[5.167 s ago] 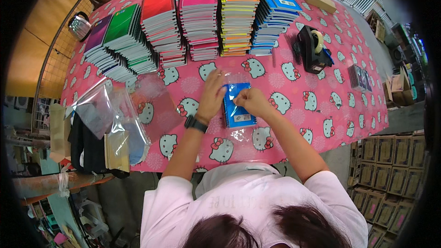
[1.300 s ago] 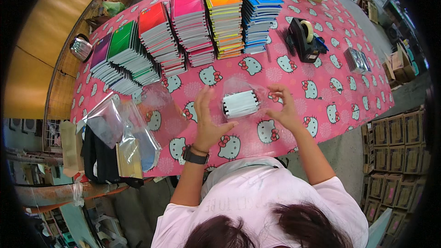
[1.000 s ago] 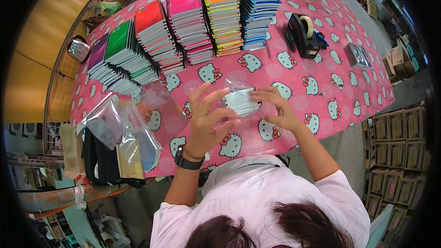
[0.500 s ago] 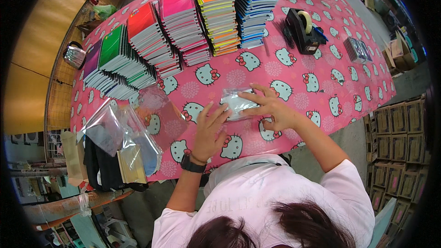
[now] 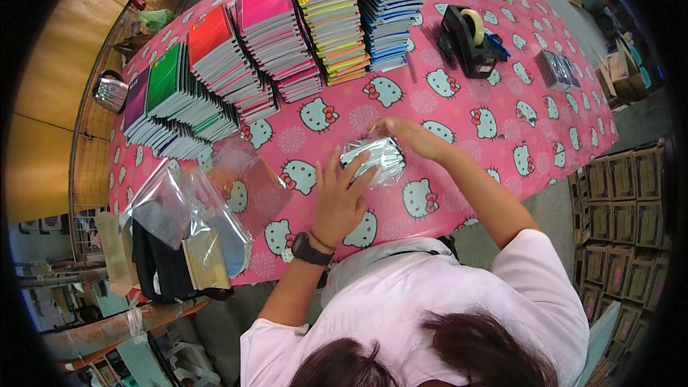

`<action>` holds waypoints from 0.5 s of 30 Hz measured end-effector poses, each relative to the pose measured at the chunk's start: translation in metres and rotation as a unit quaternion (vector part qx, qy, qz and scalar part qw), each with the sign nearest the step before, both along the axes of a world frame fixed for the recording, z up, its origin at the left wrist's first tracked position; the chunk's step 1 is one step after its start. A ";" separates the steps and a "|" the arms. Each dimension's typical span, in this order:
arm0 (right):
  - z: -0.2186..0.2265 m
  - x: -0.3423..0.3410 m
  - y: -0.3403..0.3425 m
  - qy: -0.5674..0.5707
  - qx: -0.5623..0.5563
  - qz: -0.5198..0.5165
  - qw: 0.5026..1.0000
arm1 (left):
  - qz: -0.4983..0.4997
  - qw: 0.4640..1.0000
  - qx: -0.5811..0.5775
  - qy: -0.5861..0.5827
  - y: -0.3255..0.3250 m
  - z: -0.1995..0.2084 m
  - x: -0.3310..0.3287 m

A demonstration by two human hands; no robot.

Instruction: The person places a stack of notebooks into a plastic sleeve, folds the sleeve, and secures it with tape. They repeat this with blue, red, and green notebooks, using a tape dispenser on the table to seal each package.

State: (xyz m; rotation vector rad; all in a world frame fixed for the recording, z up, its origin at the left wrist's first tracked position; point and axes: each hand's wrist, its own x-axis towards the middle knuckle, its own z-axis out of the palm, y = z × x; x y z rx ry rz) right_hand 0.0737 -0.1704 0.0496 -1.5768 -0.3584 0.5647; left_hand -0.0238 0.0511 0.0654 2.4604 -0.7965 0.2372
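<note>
A small flat packet (image 5: 384,160) in shiny clear plastic lies on the table in front of me. My left hand (image 5: 342,197) rests on its left side, fingers spread and stretched out over the plastic. At the packet's far edge, the bent fingers of my right hand (image 5: 412,136) are closed on the clear plastic wrap (image 5: 358,145). The fingertips of that hand are partly hidden, and glare blurs what is inside the packet.
Tall stacks of spiral notebooks (image 5: 322,21) line the far left side. A black tape dispenser (image 5: 469,43) stands at the far right, with a small stack of wrapped packets (image 5: 557,70) beyond. Clear plastic sleeves (image 5: 215,208) lie at the left edge of the pink tablecloth (image 5: 459,165).
My right hand has drawn back from on top of the packet to its far edge, its fingers now bent and closed. My left fingers have slid further over the packet.
</note>
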 end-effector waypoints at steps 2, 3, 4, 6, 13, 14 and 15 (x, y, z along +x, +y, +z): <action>0.003 0.010 -0.017 -0.045 -0.004 -0.085 0.995 | 0.002 1.000 -0.020 0.014 0.000 -0.003 0.000; 0.008 0.016 -0.032 -0.093 -0.044 -0.143 0.984 | -0.002 0.999 -0.033 0.024 0.001 -0.004 0.000; 0.008 0.015 -0.050 -0.128 -0.071 -0.177 0.973 | -0.006 0.998 -0.046 0.035 0.002 -0.006 0.000; 0.015 0.016 -0.081 -0.205 -0.122 -0.243 0.940 | -0.014 0.997 -0.077 0.023 0.000 -0.006 0.000; 0.051 -0.041 -0.044 -0.399 -0.160 0.073 0.900 | 0.051 0.971 -0.229 -0.038 0.012 -0.034 -0.015; 0.051 -0.041 -0.042 -0.396 -0.163 0.092 0.899 | 0.037 0.976 -0.214 -0.024 0.013 -0.035 -0.015; 0.051 -0.040 -0.044 -0.400 -0.173 0.101 0.894 | 0.024 0.980 -0.199 -0.009 0.014 -0.036 -0.016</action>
